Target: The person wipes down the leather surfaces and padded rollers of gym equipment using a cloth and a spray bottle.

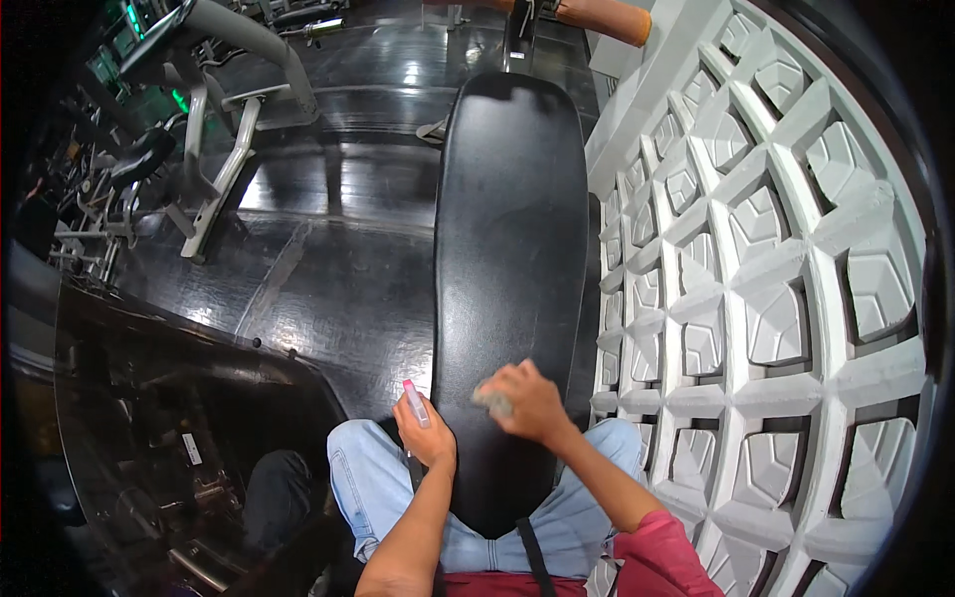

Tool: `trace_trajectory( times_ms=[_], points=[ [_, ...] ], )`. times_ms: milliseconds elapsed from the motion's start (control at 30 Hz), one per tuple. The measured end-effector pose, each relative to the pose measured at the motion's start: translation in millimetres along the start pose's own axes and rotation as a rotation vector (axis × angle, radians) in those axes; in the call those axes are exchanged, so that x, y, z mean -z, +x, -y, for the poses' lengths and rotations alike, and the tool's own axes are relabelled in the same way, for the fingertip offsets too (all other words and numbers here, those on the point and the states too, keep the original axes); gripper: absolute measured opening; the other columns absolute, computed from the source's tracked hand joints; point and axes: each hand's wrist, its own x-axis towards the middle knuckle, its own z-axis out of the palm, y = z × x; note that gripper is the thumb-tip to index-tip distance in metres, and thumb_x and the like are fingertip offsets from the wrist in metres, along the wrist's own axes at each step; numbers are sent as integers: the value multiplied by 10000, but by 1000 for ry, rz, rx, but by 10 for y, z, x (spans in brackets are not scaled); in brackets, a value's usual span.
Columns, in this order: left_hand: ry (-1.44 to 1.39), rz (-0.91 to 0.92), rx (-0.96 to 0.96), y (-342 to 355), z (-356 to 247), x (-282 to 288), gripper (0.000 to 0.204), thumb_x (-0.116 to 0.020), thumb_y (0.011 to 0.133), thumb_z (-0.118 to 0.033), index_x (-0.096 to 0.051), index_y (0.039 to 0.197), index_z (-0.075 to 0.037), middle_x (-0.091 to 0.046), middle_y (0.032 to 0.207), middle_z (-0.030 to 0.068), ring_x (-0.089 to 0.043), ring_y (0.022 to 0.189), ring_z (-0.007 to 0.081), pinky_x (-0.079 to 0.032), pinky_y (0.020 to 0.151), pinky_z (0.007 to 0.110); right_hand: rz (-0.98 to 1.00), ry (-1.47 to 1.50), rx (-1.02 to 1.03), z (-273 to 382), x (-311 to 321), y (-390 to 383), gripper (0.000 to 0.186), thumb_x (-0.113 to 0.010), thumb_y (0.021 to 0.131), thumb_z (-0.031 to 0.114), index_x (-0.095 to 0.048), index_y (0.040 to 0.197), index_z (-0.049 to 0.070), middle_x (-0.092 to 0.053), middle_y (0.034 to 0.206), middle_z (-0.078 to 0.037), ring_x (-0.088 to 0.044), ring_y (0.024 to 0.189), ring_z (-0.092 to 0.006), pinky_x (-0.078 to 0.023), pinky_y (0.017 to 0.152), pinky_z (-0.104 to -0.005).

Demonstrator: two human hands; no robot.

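Note:
I straddle a long black padded bench [509,229]. Beside its left edge, near my knee, my left hand [428,438] is closed on a small clear bottle [418,408] with a pink top. My right hand [527,398] is over the lower part of the pad, its fingers curled round a crumpled greyish-green cloth [492,403]; motion blurs both, and whether the cloth touches the pad is unclear.
Grey-framed gym machines [209,169] stand on the glossy dark floor [298,249] at the left. A white latticed block wall [746,318] runs close along the right. A dark glossy panel [149,398] is at the lower left, and an orange padded roller [602,20] sits beyond the bench.

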Motion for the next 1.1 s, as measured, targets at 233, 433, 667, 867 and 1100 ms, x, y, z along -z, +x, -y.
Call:
trace_trajectory(
  times_ms=[233,433,667,867,1100],
  points=[
    [-16,-21,-31,-21,-3,-4,258,-593,976,-213,-622,1152,-28,-605,1061,159,-616,967,403,-465,833,481,-364,-40,-306,-338,217,310,315,-755,699,151,-704,1006,202,-622,1033,-3,-569,991,-287,-542,842,-412],
    [15,-24,-59,-29,-31,3,279,-578,994,-251,-620,1161,-32,-602,1069,154,-615,971,401,-466,835,481,-287,49,-42,40,-97,-284,326,-760,685,144,-704,1002,192,-622,1021,-15,-561,963,-291,-540,827,-407],
    [-11,-14,-81,-39,-62,21,287,-574,1003,-265,-617,1156,-25,-598,1061,159,-612,962,399,-464,835,475,-286,-72,-164,-519,282,-40,335,-776,694,145,-695,1009,227,-636,1038,17,-560,1007,-275,-533,841,-408],
    [-1,13,-73,-32,-92,60,315,-554,1024,-267,-616,1142,19,-587,1045,176,-598,980,387,-456,859,455,-432,45,-275,-44,-62,-347,344,-761,698,114,-699,1026,197,-637,1038,-21,-564,1012,-294,-519,863,-407],
    [-34,-3,-163,-25,-57,62,286,-574,1008,-234,-622,1160,4,-590,1040,174,-607,955,386,-463,841,451,-236,-76,-144,-239,83,-560,360,-737,726,160,-683,1073,237,-632,1106,-2,-565,1017,-257,-496,783,-399]
  ],
)
